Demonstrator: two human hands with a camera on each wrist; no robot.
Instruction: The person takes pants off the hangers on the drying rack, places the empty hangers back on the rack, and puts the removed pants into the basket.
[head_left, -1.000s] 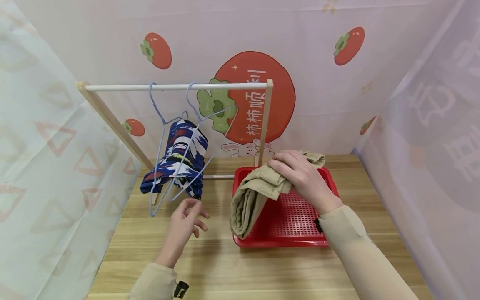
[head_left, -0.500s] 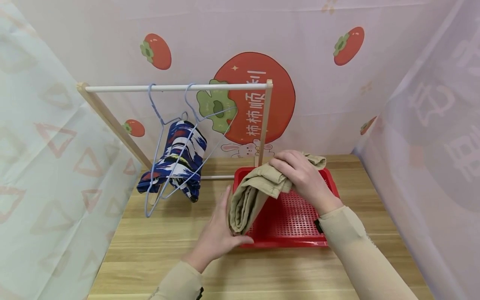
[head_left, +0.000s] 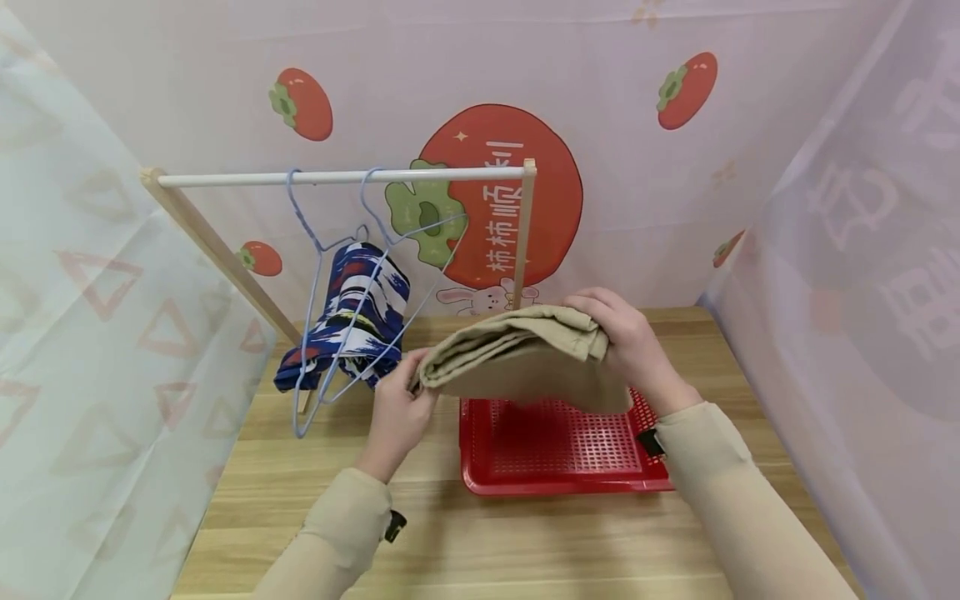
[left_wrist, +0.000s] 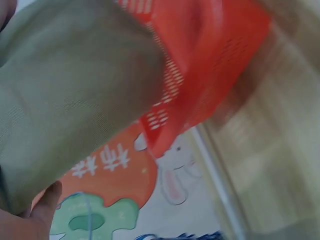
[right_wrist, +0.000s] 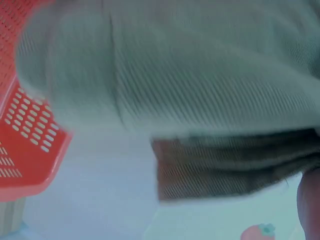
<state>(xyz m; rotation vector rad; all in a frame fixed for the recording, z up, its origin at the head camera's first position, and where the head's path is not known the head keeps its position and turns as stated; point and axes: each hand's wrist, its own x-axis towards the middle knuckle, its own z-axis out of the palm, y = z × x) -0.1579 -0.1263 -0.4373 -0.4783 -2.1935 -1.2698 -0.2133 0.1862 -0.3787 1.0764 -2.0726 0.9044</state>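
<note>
A folded khaki garment (head_left: pixel 517 350), likely trousers, is held up between both hands above the red basket (head_left: pixel 570 483). My left hand (head_left: pixel 401 408) grips its folded left end, fingers and thumb round the edge. At the other end my right hand (head_left: pixel 626 337) holds it from above, by the stitched corner. In the left wrist view the khaki cloth (left_wrist: pixel 75 95) fills much of the picture, with a finger at its lower edge. The right wrist view shows the blurred cloth (right_wrist: pixel 200 70) close up, its layers hanging underneath.
Left of the basket stands a rack with a white rail (head_left: pixel 337 177) and wooden posts. Two blue hangers (head_left: pixel 367 287) hang from the rail. A blue, white and red patterned garment (head_left: pixel 360 304) hangs behind them. Printed cloth walls close in the back and sides.
My left hand has moved right from near the hangers and taken hold of the khaki garment's end. The garment has been lifted and turned from slanting downward to nearly level.
</note>
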